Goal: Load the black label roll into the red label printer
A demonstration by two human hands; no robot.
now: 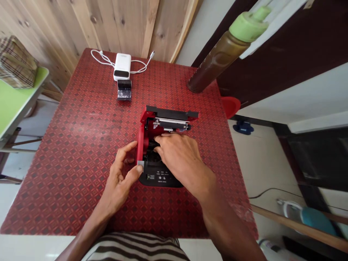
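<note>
Over on the far left, green table (13,105): partly in shot, plaid bag (19,61) sitting on it.
Red patterned table (81,156): fills most of the view.
Power bank (122,65): white, near the back edge, white cables either side, small black item (124,93) right at its near end, couldn't say what.
Left hand (119,174): not clenched, kinda spread, thumb on the grey front corner of the device, fingers along its left side.
Red-and-black device (163,177): sitting on the red table between both hands, lid (171,113) flipped up.
Right hand (181,152): reaching down inside, fingertips mostly hidden, so can't tell if it's gripping anything.
Bottle (217,59): tall, brownish, light green cap, standing near the back right corner.
Blue slippers (243,127): on the floor, past the right edge.
</note>
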